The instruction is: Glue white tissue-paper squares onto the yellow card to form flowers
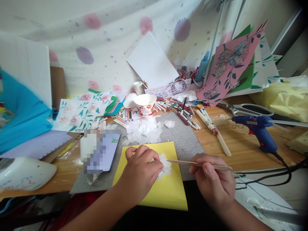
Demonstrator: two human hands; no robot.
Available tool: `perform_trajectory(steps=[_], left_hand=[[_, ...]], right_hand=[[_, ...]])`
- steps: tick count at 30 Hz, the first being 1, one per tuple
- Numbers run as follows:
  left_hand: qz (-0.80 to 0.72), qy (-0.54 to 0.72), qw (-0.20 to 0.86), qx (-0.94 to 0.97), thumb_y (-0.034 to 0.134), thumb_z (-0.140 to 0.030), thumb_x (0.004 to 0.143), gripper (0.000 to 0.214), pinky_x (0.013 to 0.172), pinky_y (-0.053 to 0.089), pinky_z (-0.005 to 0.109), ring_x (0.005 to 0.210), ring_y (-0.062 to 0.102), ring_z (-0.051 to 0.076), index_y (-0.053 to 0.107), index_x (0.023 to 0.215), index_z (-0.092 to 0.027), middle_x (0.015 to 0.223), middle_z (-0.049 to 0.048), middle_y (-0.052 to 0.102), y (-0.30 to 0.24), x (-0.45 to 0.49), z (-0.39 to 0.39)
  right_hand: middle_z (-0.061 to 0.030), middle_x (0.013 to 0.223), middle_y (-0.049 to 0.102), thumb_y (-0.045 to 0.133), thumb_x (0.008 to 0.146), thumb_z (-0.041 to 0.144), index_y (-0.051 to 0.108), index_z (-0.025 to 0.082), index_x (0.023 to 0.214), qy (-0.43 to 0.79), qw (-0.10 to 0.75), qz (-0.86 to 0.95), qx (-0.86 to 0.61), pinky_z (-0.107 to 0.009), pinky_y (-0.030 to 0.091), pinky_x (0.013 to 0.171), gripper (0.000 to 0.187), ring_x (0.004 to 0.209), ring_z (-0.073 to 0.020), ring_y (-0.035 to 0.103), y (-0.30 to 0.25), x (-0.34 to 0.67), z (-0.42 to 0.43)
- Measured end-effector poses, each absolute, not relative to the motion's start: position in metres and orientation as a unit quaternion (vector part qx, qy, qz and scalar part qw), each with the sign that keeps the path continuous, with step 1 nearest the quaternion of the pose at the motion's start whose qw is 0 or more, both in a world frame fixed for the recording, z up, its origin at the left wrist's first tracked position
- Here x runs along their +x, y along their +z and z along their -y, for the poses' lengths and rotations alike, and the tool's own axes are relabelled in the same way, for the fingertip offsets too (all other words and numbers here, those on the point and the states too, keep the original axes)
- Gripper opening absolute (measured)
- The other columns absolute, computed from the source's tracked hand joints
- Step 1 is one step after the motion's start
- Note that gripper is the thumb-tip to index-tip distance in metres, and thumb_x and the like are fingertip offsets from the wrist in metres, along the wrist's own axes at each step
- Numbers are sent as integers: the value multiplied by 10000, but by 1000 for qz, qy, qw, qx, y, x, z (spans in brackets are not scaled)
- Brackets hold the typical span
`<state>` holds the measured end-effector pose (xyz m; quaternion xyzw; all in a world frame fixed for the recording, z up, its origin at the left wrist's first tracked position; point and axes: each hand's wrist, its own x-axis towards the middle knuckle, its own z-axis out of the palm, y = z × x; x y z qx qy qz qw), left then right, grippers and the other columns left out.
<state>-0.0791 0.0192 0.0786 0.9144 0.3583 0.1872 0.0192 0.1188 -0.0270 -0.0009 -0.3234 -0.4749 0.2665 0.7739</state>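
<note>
A yellow sheet of paper [166, 195] lies near the table's front edge, partly over a grey cutting mat [190, 138]. On its upper half sits a cluster of thin white paper petals [165, 166], partly covered by my left hand [141, 170]. The thumb and fingers of that hand are pinched together at the cluster's left side, on a white paper petal that is mostly hidden. My right hand [214, 179] grips a flat wooden craft stick [185, 162] between thumb and fingers. The stick's thin end points left and reaches the cluster's right edge.
Behind the sheet are a heap of white paper pieces [146, 128], a paper bowl [145, 105] and scattered markers [186, 117]. A blue glue gun [258, 128] and scissors [245, 109] lie right. Left are a phone [108, 154] and flower pictures [77, 115].
</note>
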Motion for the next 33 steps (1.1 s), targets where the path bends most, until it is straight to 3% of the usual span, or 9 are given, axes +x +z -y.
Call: perform_trajectory(steps=[7,18,24,29,33], left_hand=[[-365,195,28,910,631,-106,855,190,780,203,396,892,552,192,694,774,-267,886,-47,711,73,-79,-19],[-396,194,79,894,687,-130,785,264,830,244,391,974,567,211,706,981,-306,1024,-22,697,70,-82,-28],[-364,180,58,912,641,-71,798,241,852,218,414,1003,530,217,708,824,-301,1027,-9,666,70,-78,-25],[-346,194,34,917,585,-64,840,247,825,205,412,959,518,207,677,730,-266,975,-8,656,67,-82,-21],[-340,196,17,920,565,-60,860,259,830,200,425,960,513,217,664,720,-254,978,-5,651,64,-83,-19]], right_hand=[[-17,734,611,467,975,174,630,224,987,250,714,567,-325,-305,458,569,171,624,-162,574,-1,122,28],[-12,644,627,448,854,62,532,215,939,21,526,790,-314,-304,459,523,194,518,-166,573,26,122,24],[-26,656,632,450,863,60,553,209,942,67,560,766,-309,-302,448,518,198,521,-172,584,21,125,26],[-9,674,577,432,937,108,573,221,936,179,659,639,-355,-291,442,535,181,583,-164,573,7,130,34],[-2,667,578,464,920,79,568,218,900,140,628,651,-404,-277,426,520,175,554,-145,547,7,129,34]])
